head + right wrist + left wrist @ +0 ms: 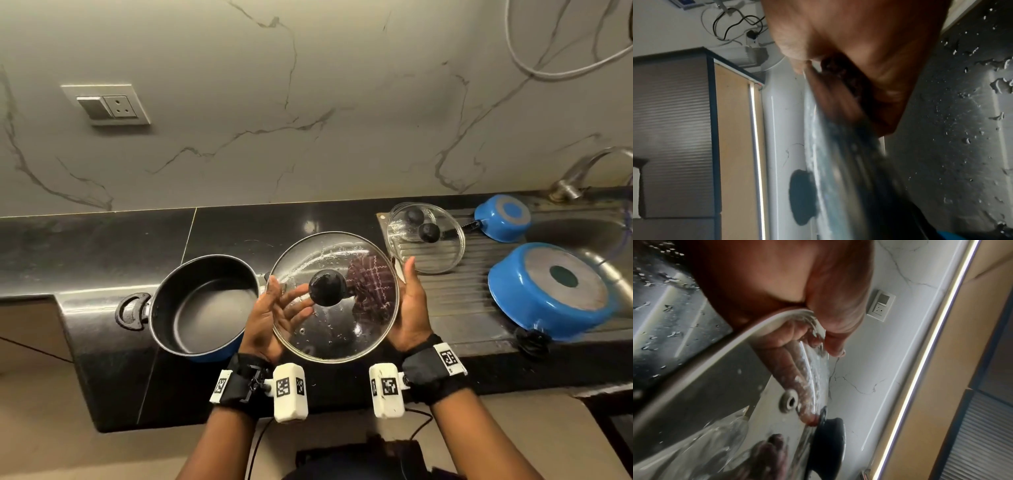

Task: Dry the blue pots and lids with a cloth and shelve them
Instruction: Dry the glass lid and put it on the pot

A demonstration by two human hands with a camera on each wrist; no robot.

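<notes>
The left hand (274,317) is holding the left edge of a large glass lid (334,296), thumb on top of the rim and fingers (298,310) spread beneath the glass; the left wrist view is showing that thumb (838,331) hooked over the metal band. The right hand (409,303) is bracing the opposite edge, palm against the rim, fingers running under the lid and seemingly pressing a dark checked cloth (371,287) against its underside. The lid is hanging level above the black countertop (102,240), knob (327,287) up.

To dry it well, I would judge that the cloth should be sweeping in circles from the knob outward, with the left hand turning the lid by its rim. Wet glass is slippery, so the thumb grip should be staying firm.

The lid is a shallow dome of clear glass with a steel rim, a round black knob and a small vent hole (789,400), and water beads are dotting it. An upright blue pot (202,308) with a dark non-stick inside is sitting just left. On the ribbed steel drainboard (455,301) are lying 2 smaller glass lids (426,236), and 2 blue pots, a saucepan (503,217) and a casserole (551,291), are resting upside down.
</notes>
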